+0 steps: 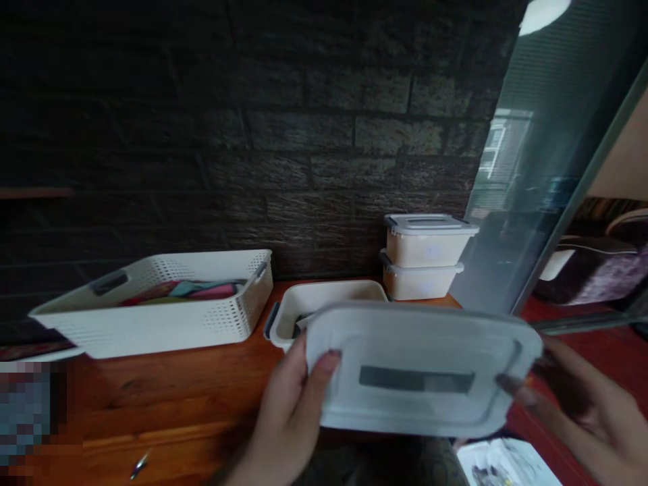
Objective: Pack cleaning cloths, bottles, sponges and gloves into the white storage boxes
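Observation:
A whitish plastic lid with a dark strip in its middle is held up and tilted in front of me. My left hand grips its left edge, thumb on the near face and fingers behind. At the right end, my right hand has a thumb on the face and its fingers behind the edge, somewhat blurred. Just behind the lid stands an uncovered white storage box with a dark side handle. The lid hides part of this box, and only some dark contents show inside.
On the wooden table, a white perforated basket of coloured cloths stands left. Two lidded boxes are stacked back right, beside a glass panel. A small shiny object lies front left. A printed white item is low right.

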`<control>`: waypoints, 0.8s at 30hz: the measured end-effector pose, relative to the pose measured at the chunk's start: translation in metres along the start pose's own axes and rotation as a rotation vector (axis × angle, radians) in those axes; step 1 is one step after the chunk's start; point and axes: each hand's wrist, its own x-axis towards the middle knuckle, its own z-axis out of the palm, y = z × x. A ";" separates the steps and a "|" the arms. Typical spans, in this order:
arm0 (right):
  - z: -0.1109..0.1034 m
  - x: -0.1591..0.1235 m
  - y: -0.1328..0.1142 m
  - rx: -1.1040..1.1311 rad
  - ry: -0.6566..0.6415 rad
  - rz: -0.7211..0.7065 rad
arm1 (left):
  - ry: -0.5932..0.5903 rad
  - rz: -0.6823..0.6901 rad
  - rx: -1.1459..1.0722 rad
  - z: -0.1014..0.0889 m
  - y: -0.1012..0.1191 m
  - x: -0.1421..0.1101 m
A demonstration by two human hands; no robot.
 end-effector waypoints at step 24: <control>0.152 0.164 -0.042 -0.048 -0.428 0.050 | -0.305 -0.229 0.986 -0.085 -0.058 0.131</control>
